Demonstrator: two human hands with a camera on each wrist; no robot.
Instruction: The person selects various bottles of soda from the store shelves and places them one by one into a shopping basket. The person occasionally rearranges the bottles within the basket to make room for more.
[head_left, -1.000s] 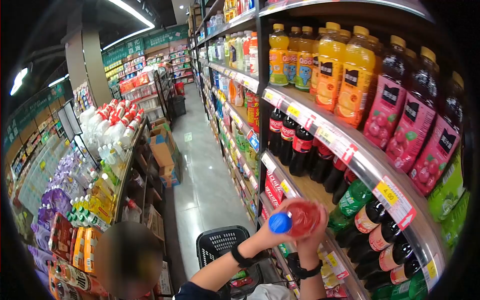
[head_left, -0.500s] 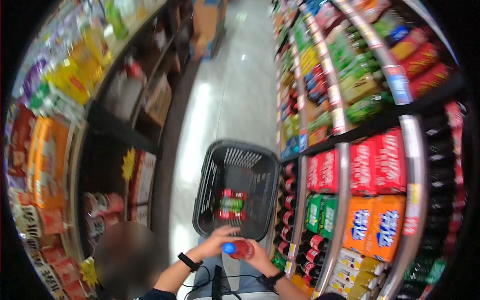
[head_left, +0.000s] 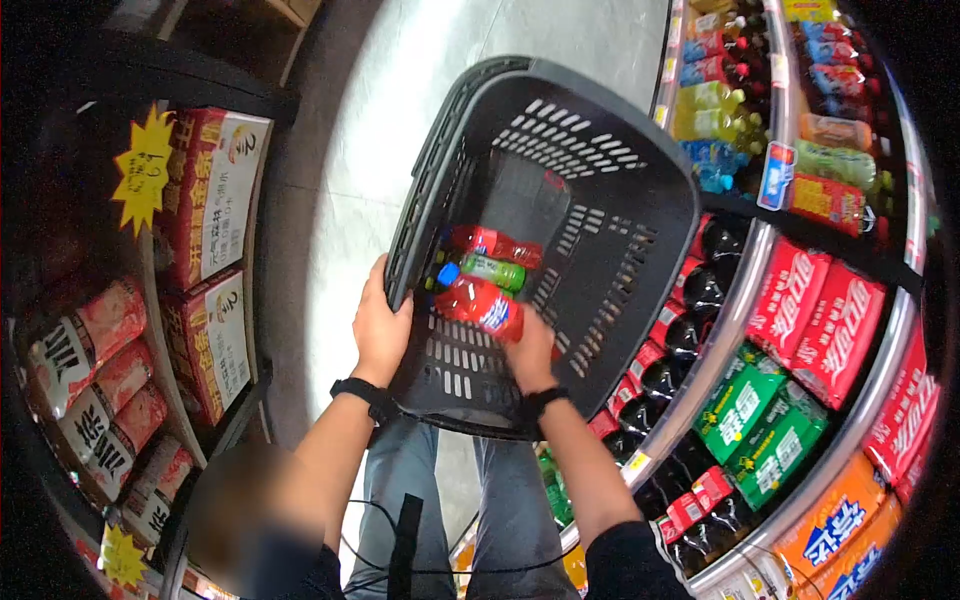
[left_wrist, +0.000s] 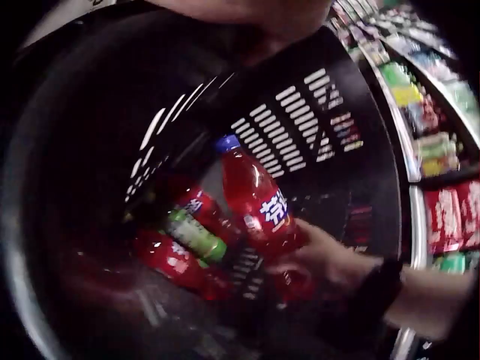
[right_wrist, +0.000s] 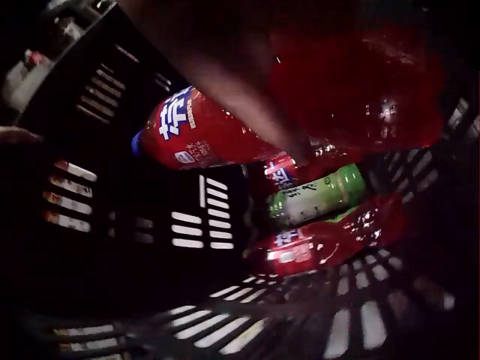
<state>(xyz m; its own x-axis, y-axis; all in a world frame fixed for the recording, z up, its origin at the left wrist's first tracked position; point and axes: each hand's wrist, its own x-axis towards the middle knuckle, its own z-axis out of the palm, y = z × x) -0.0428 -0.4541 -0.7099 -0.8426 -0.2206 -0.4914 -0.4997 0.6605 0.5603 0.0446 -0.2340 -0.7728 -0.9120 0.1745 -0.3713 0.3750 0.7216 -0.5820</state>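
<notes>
My right hand point(head_left: 532, 355) reaches into a black shopping basket point(head_left: 672, 175) and grips a bottle of red soda point(head_left: 480, 302) near its base. The bottle's blue cap point(left_wrist: 227, 144) points away from that hand. With my left hand point(head_left: 380, 325) I hold the basket's left side by the rim. At the bottom of the basket lie a green-labelled bottle point(right_wrist: 319, 196) and red soda bottles on both sides of it, one point(right_wrist: 322, 247) seen in the right wrist view and one point(head_left: 510, 248) farthest from me in the head view. The held bottle overlaps them in the head view.
On the right, a shelf holds dark cola bottles point(head_left: 705, 275), red can packs point(head_left: 825, 320) and green packs point(head_left: 760, 425). Red-and-white boxes point(head_left: 215, 200) and wrapped bottles point(head_left: 100, 340) fill the left display. Grey floor point(head_left: 370, 130) runs between; cables point(head_left: 460, 568) hang by my legs.
The red soda bottle has gone from shelf height, between both hands, down into the basket in my right hand. My left hand has moved from the bottle to the basket's rim. The view tilted down.
</notes>
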